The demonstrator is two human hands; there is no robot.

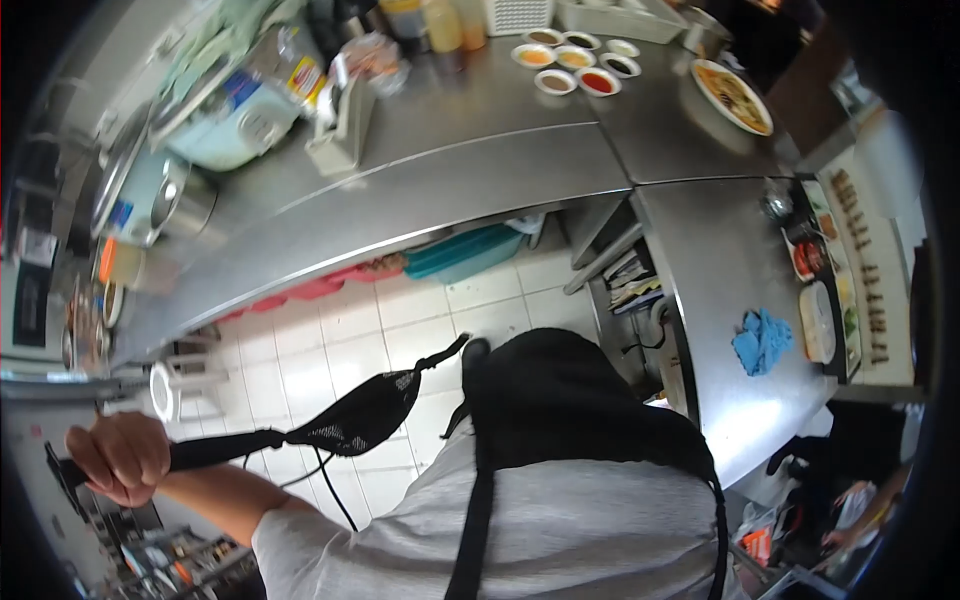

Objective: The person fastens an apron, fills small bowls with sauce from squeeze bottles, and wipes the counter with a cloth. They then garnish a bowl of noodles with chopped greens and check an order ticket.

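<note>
A long steel counter (450,115) runs past me over white floor tiles (300,345); beside the person's black apron (580,400), a black pouch (365,415) — its strap (225,450) clenched in the left hand (120,458). Right hand's fingers — can't tell.

Tabletop (470,105): stainless steel, L-shaped. Far run: pale-blue appliance (235,135), narrow gray bin (345,130), cluster of small sauce dishes (599,83), oval plate of food (732,97). Right run: crumpled blue cloth (762,342), strong glare at near end.
</note>
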